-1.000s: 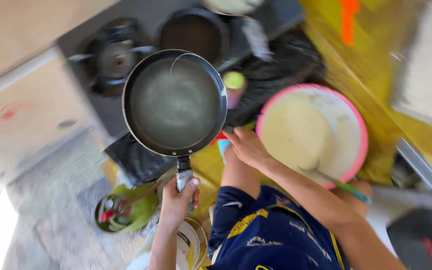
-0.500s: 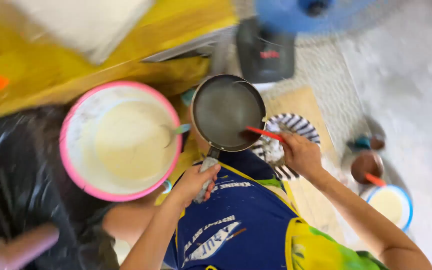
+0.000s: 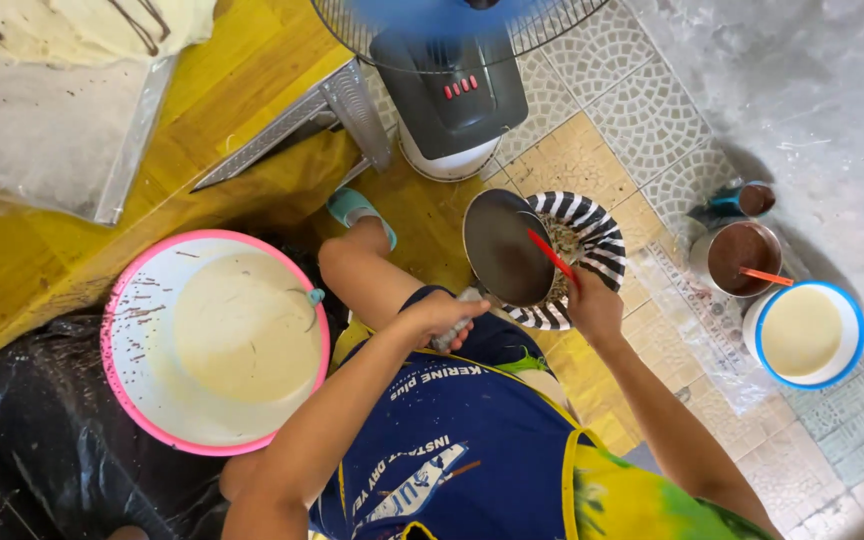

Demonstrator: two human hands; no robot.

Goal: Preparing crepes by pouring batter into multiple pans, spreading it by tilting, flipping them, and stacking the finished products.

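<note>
My left hand (image 3: 440, 318) grips the handle of a dark round frying pan (image 3: 505, 246). The pan is tilted above a black-and-white striped bowl (image 3: 597, 240) on the floor. My right hand (image 3: 594, 306) holds a thin red tool (image 3: 552, 256) whose tip reaches over the pan's inner face. Something pale and crumbly lies in the bowl, partly hidden by the pan.
A pink-rimmed basin of pale batter (image 3: 127, 300) with a ladle sits to the left on black plastic sheet (image 3: 32, 420). A standing fan (image 3: 452, 85) is ahead. To the right stand a metal pot of brown filling (image 3: 742, 255), a small cup (image 3: 752, 199) and a blue-rimmed bowl of cream (image 3: 845, 310).
The pan was lifted off the stove and carried right, over the striped bowl. My right hand left the pink basin's edge and took up the red tool. The view swung right.
</note>
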